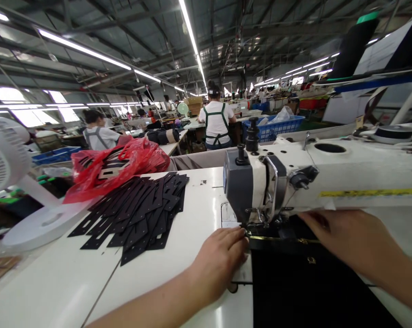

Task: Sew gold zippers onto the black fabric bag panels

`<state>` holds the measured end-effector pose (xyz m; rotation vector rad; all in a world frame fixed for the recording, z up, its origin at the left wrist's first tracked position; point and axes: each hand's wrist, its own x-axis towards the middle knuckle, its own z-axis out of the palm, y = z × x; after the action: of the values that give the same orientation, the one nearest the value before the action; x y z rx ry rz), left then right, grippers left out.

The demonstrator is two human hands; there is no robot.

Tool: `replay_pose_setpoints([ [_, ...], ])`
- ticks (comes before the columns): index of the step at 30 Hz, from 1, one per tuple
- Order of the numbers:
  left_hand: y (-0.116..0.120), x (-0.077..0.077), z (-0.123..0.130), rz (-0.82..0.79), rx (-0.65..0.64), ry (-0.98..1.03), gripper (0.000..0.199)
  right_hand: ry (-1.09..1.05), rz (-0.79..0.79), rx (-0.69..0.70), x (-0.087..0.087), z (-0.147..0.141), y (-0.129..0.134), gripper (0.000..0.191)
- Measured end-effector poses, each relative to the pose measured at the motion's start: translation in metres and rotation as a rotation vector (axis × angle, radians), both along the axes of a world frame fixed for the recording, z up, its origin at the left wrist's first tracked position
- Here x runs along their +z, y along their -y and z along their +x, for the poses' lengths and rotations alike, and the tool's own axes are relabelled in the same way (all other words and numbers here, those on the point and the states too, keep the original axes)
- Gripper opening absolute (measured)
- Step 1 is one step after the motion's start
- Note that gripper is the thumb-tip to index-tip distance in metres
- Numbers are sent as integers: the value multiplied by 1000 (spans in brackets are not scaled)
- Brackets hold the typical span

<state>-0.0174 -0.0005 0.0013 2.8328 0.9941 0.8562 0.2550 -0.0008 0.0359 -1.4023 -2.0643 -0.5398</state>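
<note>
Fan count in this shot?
2: white plastic fan at the left edge, beside the red plastic bag; pale-green round fan in the background, left of the person in dark-green straps. More may be hidden farther back.

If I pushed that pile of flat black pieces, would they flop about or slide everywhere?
The black pieces would probably slide apart, since they overlap loosely on a smooth-looking, shiny sewing table. They're likely fairly stiff, as their edges look straight. Rolling seems unlikely because they're flat.
</note>
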Motion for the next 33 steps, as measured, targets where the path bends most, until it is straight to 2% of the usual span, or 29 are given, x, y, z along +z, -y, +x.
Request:
replay_pose_setpoints([
  [2, -8, -3, 1, 3, -63, -36, 21, 85, 37, 197, -7, -15, 21, 38],
  [4, -11, -5, 5, -45, -24, -22, 18, 124, 60, 362, -15, -32, 43, 37],
  [5, -12, -5, 7, -76, 29, -6, 16, 118, 54, 389, -18, -41, 50, 38],
  [8, -12, -1, 11, -136, 179, 38, 15, 103, -45, 308, -27, -63, 45, 38],
  [13, -12, 2, 12, -139, 243, 54, 14, 112, -275, 203, -36, -76, 12, 18],
  [18, -7, -5, 14, -91, 168, 25, 15, 78, -251, 333, -44, -71, 16, 20],
  [22, -2, -4, 18, 58, 88, -99, 15, 68, -259, 376, -38, -67, 19, 25],
  [24, -1, -3, 19, 106, 67, -157, 14, 41, -179, 358, -34, -66, 15, 28],
  [28, 0, -6, 23, 153, 110, -130, 14, 47, -26, 343, -38, -62, 3, 29],
  [33, -1, -11, 26, 224, 151, -76, 21, 77, -98, 418, -49, -59, -3, 34],
])
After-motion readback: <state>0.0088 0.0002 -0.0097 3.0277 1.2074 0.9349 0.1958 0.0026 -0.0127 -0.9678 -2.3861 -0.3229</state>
